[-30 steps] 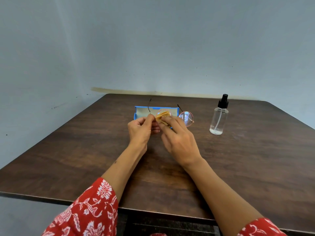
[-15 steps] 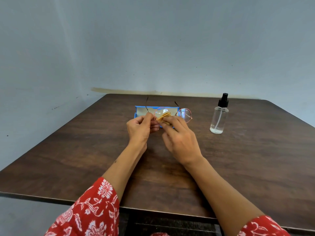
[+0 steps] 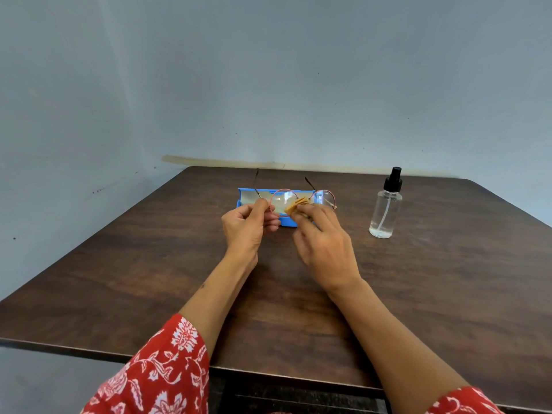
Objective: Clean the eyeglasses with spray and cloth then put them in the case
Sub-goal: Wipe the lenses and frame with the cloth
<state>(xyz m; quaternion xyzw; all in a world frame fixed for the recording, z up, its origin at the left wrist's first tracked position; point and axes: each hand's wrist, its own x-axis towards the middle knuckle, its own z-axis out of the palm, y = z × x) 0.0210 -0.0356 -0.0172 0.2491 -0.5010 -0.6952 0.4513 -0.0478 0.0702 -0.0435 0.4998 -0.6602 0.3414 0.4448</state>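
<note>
I judge wiping underway: my left hand (image 3: 249, 224) pinches the eyeglasses (image 3: 301, 198) just above the open case (image 3: 254, 198); my right hand (image 3: 321, 237) pinches the cloth (image 3: 295, 205) against them. Next: right lens, spray bottle (image 3: 385, 209) standing well right of the case

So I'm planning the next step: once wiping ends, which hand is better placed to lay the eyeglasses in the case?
Left. The left hand already pinches the eyeglasses just above the open blue case, while the right hand holds the cloth.
</note>
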